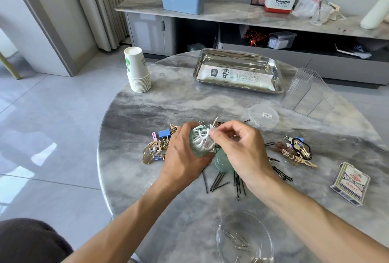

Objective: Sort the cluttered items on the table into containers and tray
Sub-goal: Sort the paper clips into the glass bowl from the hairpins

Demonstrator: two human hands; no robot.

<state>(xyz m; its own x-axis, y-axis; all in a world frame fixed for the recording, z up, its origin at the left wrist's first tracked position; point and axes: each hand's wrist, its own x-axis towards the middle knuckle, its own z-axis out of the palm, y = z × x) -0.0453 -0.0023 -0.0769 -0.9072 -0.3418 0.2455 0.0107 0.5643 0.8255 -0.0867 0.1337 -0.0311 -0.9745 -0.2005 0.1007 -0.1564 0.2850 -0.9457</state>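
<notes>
Above the middle of the marble tabletop point(168, 105), the left hand point(183, 153) grips a green jar point(196, 149) crammed with white floss picks point(202, 138). The right hand point(242, 147) pinches one pick at the jar's mouth. Black hairpins point(219, 182) lie scattered beneath.

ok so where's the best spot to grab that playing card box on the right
Pinch the playing card box across its two long side edges, coming straight down from above. It lies flat on the table, broad face up, with clear space on both sides.

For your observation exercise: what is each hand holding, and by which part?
Left hand grips a green jar round its side. Right hand pinches a white pick by one end, over the jar's mouth.
</notes>
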